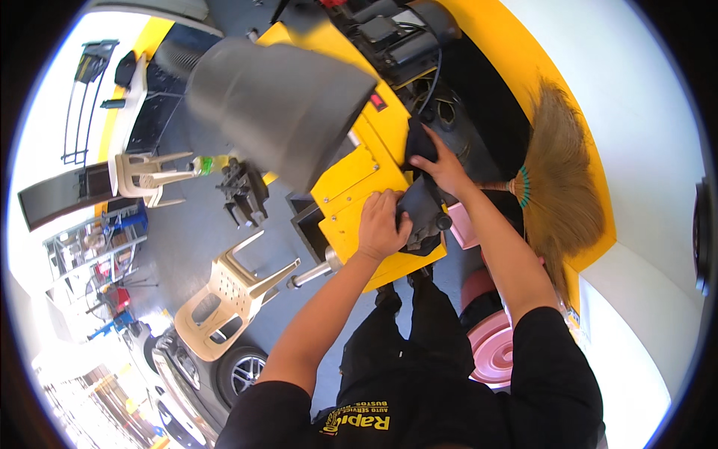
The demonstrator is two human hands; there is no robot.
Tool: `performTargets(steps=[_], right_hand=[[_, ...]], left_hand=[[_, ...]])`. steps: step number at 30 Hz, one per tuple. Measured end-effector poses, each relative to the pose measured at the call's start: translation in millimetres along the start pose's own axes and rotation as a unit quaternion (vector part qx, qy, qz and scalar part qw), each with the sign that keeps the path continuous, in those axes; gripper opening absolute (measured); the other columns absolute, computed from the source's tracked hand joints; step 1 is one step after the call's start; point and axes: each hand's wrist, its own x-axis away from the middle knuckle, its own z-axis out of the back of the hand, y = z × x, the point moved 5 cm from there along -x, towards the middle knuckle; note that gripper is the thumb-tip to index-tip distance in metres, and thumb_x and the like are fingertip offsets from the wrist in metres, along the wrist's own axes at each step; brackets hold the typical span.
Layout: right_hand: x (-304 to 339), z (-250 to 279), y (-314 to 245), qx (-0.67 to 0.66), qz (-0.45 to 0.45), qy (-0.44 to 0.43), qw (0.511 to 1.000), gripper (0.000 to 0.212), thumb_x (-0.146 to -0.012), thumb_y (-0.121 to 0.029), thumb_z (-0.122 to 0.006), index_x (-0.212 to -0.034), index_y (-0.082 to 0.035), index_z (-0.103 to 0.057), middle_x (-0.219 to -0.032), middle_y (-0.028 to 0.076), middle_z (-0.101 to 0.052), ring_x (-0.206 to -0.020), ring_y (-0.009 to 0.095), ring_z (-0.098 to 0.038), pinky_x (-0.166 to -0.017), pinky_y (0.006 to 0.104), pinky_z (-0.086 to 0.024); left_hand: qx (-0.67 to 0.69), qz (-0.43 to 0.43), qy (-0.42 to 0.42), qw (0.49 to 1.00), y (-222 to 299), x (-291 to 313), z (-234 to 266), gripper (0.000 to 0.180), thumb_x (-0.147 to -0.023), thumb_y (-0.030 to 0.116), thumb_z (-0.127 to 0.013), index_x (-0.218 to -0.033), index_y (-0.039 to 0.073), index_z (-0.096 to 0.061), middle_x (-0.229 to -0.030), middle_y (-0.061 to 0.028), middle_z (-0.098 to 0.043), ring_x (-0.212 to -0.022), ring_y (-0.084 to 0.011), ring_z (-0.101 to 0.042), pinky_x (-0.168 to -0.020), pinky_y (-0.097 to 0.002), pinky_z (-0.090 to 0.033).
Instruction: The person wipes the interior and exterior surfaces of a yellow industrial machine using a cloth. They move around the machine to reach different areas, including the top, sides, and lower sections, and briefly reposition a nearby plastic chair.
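A small red rectangular label (378,102) is sitting on the yellow machine's (351,194) upper face, just beside the large grey hood (277,105). No packages, signs or screens are showing anywhere else.
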Motion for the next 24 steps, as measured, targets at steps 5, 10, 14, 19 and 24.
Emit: performTargets(steps=[5,10,14,19,24], right_hand=[[18,12,108,0.105,-0.208,-0.003,0.973,0.073,-0.094,-0.038,-0.077,-0.151,-0.001,-0.048,-0.146,0.025,-0.061,-0.135,0.038,-0.060,-0.110,0.0417,-0.047],[63,15,84,0.047,-0.099,0.174,0.979,0.074,-0.097,-0.035,-0.075,-0.149,0.008,-0.045,-0.143,0.029,-0.062,-0.132,0.038,-0.062,-0.110,0.0407,-0.047],[151,23,30,-0.044,-0.128,0.283,0.950,0.072,-0.099,-0.032,-0.072,-0.150,0.011,-0.044,-0.144,0.029,-0.060,-0.132,0.039,-0.060,-0.113,0.0405,-0.044],[222,29,-62,0.241,-0.001,0.271,0.932,0.053,-0.103,-0.031,-0.065,-0.138,0.009,-0.058,-0.140,0.029,-0.062,-0.128,0.043,-0.060,-0.111,0.0462,-0.045],[198,-85,-163,0.379,0.158,0.235,0.881,0.040,-0.096,-0.016,-0.063,-0.131,0.003,-0.064,-0.133,0.024,-0.065,-0.122,0.044,-0.061,-0.109,0.0498,-0.047]], left_hand=[[0.013,0.021,0.000,1.000,1,2,2,0.036,-0.083,0.016,-0.065,-0.115,-0.001,-0.062,-0.105,-0.0228,-0.063,-0.104,-0.0434,-0.058,-0.096,-0.0497,-0.047],[0.023,-0.019,0.049,0.998,-4,0,8,0.042,-0.086,0.020,-0.067,-0.121,-0.002,-0.061,-0.113,-0.0247,-0.065,-0.112,-0.0437,-0.060,-0.102,-0.0486,-0.047],[0.187,0.114,-0.006,0.976,-18,18,31,0.052,-0.086,0.022,-0.068,-0.129,-0.006,-0.060,-0.126,-0.0281,-0.066,-0.120,-0.0459,-0.061,-0.106,-0.0469,-0.048],[0.371,0.150,0.102,0.911,-31,100,120,0.061,-0.089,0.025,-0.069,-0.138,-0.009,-0.056,-0.128,-0.0230,-0.068,-0.120,-0.0344,-0.066,-0.104,-0.0403,-0.051],[0.624,0.313,0.180,0.693,-98,295,195,0.058,-0.089,0.011,-0.068,-0.144,-0.002,-0.055,-0.131,-0.0116,-0.066,-0.120,-0.0240,-0.064,-0.105,-0.0370,-0.051]])
